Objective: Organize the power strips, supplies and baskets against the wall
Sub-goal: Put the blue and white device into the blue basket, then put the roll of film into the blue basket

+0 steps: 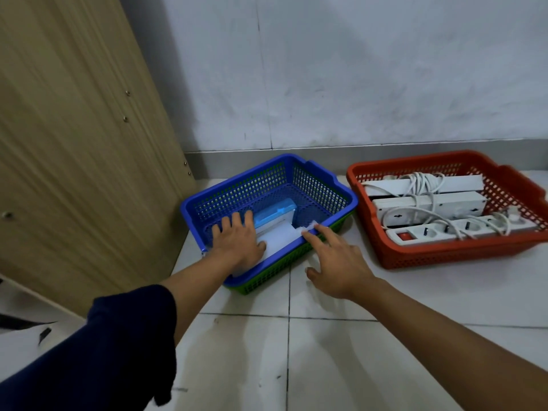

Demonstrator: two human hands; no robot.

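From the head camera, your left hand (237,244) lies flat and spread, palm down on the white packet (278,237) inside the blue basket (323,185), gripping nothing. Just beyond its fingertips sits a light-blue box (274,213). Your right hand (338,262) is loose, its forefinger touching the basket's near rim. Further right, apart, the red basket (444,255) holds white power strips (430,204).

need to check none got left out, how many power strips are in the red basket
3, all in the red basket: back power strip with its cord coiled on top, middle power strip, front power strip with the red switch. More could lie hidden underneath.
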